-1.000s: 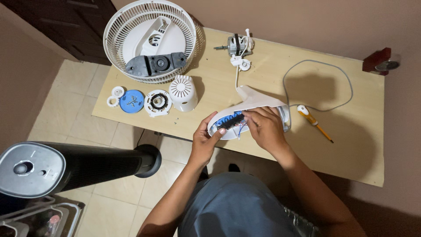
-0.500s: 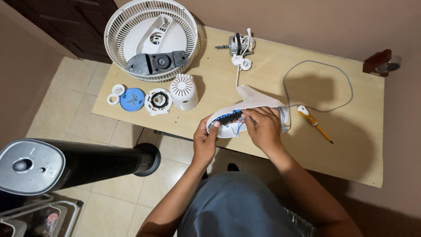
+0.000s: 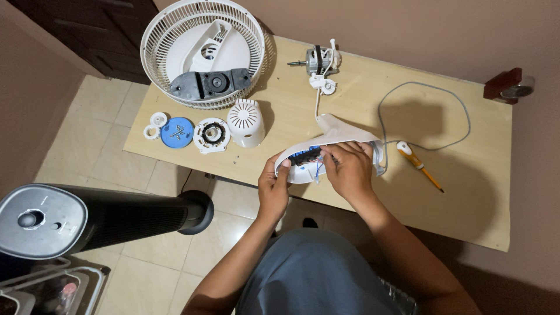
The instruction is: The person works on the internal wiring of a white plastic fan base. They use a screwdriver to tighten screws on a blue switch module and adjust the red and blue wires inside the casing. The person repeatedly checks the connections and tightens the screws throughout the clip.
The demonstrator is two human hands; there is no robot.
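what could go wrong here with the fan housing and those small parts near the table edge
The white fan housing sits at the table's near edge, steadied by the left hand while the right hand works its wiring; a slip might drop it or tug thin wires loose. The small screws in the blue cap near the left edge could scatter if bumped.

This looks like a room in a home used as a makeshift repair spot: a plain light wooden table [image 3: 466, 192] stands against a bare beige wall on a floor of cream tiles [image 3: 76, 146]. Across the table lie parts of a dismantled fan, a white fan grille [image 3: 157, 35] at the far left, a small motor [image 3: 318, 58] and a screwdriver [image 3: 417, 166]. A dark tower fan [image 3: 99, 219] stands at the near left.
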